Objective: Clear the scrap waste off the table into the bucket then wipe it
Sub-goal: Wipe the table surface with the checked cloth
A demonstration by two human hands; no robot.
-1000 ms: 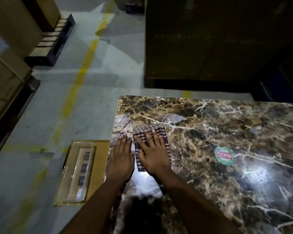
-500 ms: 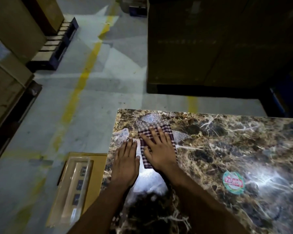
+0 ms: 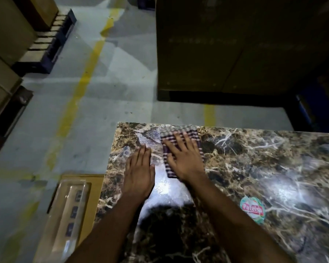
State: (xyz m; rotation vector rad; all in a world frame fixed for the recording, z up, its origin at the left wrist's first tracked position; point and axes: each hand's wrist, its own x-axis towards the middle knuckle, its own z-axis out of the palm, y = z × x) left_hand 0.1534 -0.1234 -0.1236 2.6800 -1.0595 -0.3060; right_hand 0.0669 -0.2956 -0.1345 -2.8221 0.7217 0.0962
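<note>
A brown marble-patterned table (image 3: 254,158) fills the lower right. Near its far left corner lies a folded checked cloth (image 3: 195,134). My right hand (image 3: 184,158) presses flat on the cloth with fingers spread, and the cloth's far end reaches the table's far edge. My left hand (image 3: 139,173) rests flat on the bare tabletop just left of the cloth, fingers straight and together. No bucket and no scrap waste are in view.
A round sticker (image 3: 253,209) sits on the tabletop to the right of my right forearm. A yellowish packaged item (image 3: 70,211) lies on the floor beside the table's left edge. Large cardboard boxes (image 3: 235,44) stand beyond the table, with pallets (image 3: 46,46) at far left.
My right hand has pushed the cloth away from me to the table's far edge. My left hand has slid forward a little beside it.
</note>
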